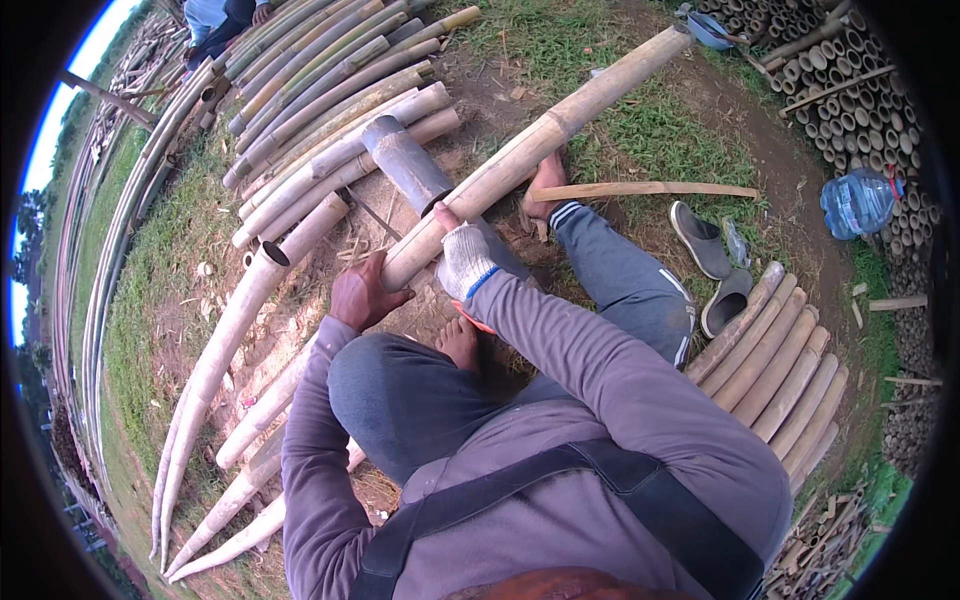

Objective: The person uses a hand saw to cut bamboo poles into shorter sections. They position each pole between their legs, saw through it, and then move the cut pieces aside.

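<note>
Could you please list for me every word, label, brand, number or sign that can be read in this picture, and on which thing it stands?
There is no text that I can read.
Bamboo pole in the hands: no lettering that I can make out.
Blue water bottle: any marking is too small to read.
Trousers: white stripes, no readable letters.

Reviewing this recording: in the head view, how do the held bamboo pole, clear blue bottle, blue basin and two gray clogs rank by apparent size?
1. Held bamboo pole
2. Clear blue bottle
3. Upper gray clog and lower gray clog: too alike to rank
4. Blue basin
</note>
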Motion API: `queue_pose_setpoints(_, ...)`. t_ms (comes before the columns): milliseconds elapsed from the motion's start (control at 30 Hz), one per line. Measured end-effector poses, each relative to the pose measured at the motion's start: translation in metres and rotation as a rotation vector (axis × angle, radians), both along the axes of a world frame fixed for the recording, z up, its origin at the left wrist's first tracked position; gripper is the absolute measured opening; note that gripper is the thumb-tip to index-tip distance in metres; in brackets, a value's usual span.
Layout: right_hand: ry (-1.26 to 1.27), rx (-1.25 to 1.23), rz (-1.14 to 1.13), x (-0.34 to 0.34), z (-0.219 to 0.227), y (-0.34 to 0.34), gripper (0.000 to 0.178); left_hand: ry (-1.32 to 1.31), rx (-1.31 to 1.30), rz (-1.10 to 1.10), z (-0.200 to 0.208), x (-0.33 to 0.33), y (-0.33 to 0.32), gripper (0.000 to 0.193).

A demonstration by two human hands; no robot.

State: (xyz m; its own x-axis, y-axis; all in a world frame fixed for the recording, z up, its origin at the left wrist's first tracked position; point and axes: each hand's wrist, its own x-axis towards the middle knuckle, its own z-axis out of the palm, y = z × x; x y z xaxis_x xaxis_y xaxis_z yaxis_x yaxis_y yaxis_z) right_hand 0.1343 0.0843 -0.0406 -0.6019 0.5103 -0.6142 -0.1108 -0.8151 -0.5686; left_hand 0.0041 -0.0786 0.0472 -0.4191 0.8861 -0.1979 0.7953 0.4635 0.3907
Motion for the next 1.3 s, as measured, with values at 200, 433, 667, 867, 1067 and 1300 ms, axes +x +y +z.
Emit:
queue_pose_setpoints(200, 0.063, -0.163, -0.142, 0.044, -0.002, 0.089, 0.065, -0.083, 0.010, -0.093, 0.013, -0.054, -0.083, 0.116)
queue_pose_setpoints(433, 0.051, 0.035, -0.363, 0.063, -0.013, 0.168, 0.071, -0.260, -0.223, 0.200, -0.063, -0.062, -0.211, 0.064)
queue_pose_setpoints(667, -0.350, 0.331, -0.145, 0.096, -0.024, 0.246, 0.071, 0.026, -0.125, 0.155, -0.043, -0.013, -0.088, 0.056)
queue_pose_setpoints(867, -0.950, 1.329, 0.652, 0.192, -0.038, 0.196, 0.073, 0.181, -0.234, 0.121, -0.024, -0.033, -0.004, 0.080)
queue_pose_setpoints(1067, -1.273, 1.403, 0.897, 0.240, 0.002, 0.151, 0.065, 0.181, -0.267, 0.101, -0.042, -0.028, 0.010, 0.084)
queue_pose_setpoints(1300, -1.334, 1.442, 0.897, 0.229, -0.012, 0.154, 0.061, 0.160, 0.129, 0.133, -0.025, -0.031, -0.028, 0.073)
